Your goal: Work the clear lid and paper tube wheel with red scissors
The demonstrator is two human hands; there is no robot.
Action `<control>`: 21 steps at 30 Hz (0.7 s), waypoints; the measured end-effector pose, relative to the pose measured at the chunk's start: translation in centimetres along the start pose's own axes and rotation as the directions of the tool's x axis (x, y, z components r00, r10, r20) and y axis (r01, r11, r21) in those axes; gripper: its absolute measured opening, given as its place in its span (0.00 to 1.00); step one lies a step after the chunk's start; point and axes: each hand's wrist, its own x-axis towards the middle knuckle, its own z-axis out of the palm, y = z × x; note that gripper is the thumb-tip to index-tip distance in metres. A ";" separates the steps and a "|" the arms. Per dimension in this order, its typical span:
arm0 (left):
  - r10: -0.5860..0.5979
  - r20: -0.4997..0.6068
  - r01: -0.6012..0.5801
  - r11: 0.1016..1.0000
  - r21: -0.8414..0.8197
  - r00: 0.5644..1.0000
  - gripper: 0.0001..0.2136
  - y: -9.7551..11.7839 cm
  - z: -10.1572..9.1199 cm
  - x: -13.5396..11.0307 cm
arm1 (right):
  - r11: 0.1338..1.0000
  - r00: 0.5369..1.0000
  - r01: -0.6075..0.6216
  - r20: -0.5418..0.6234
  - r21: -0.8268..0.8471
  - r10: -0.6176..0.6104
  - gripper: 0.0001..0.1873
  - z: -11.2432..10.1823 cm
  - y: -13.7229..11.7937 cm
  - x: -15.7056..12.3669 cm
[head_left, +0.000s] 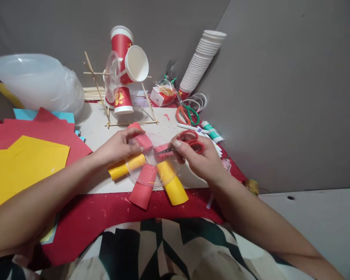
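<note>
Left hand (121,146) pinches a red paper tube (146,143) at the upper left of a clear plastic disc (151,158); right hand (202,157) grips red-handled scissors (167,150), blades pointing left over the disc. The disc lies above a white board (96,187), with a yellow paper tube (127,166) at its left, a red paper cone (142,188) and a yellow paper cone (173,184) along its near edge, and another red paper piece (161,150) beneath the blades. Beyond the disc, red-and-white paper cups (123,100) ring a stick frame (131,124), and a tilted stack of white paper cups (200,58) stands near the wall.
</note>
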 end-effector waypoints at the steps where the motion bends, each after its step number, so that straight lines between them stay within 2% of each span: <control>1: -0.002 0.005 0.002 1.000 0.016 1.000 0.25 0.0 0.0 0.0 | 1.000 1.000 0.009 0.014 -0.019 -0.008 0.13 0.0 -0.3 -0.1; 7: 0.013 0.021 -0.014 0.998 0.056 1.000 0.24 0.1 0.2 0.2 | 0.982 0.992 0.095 0.098 -0.162 -0.080 0.14 0.1 -1.3 0.0; 12: 0.026 0.039 -0.028 0.999 0.036 0.999 0.22 -0.3 0.4 0.6 | 0.966 0.989 0.108 0.126 -0.236 -0.080 0.14 0.4 -0.9 0.2; 15: 0.053 0.036 -0.059 0.983 0.175 0.998 0.25 -0.4 0.4 0.7 | 0.956 0.989 0.101 0.132 -0.274 -0.067 0.14 0.4 -0.7 0.2; 18: 0.100 0.014 -0.098 0.922 0.375 0.995 0.31 -0.3 0.5 0.5 | 0.943 0.984 0.112 0.168 -0.314 -0.061 0.13 0.2 -0.8 0.4; 21: 0.119 0.014 -0.113 0.889 0.443 0.993 0.31 -0.2 0.7 0.5 | 0.931 0.972 0.136 0.226 -0.339 -0.060 0.13 0.1 -1.2 0.9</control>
